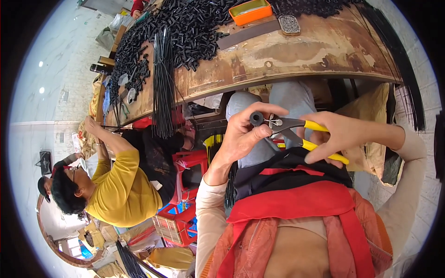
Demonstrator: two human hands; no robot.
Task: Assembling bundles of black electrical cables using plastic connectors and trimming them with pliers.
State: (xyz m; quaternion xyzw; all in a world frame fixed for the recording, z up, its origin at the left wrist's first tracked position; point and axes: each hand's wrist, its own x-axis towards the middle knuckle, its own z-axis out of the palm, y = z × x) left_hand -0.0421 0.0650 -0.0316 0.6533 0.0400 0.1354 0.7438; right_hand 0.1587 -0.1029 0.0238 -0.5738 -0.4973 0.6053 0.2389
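Two bare hands worked above the lap: the left hand [241, 134] pinched one small round black plastic cap [257, 118] between thumb and fingertips. Fingers of the right hand [340, 134] wrapped the yellow rubber-sleeved handles of one pair of steel pliers [296, 132], nose touching the cap. Beyond, one worn wooden table [315, 51] carried countless black pieces and one orange rectangular tray [250, 11].

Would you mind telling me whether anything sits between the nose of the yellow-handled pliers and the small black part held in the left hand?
Nothing visible does. The left hand pinches the small black part, and the pliers, gripped by the right hand, already have their nose at the thin wire beside it.
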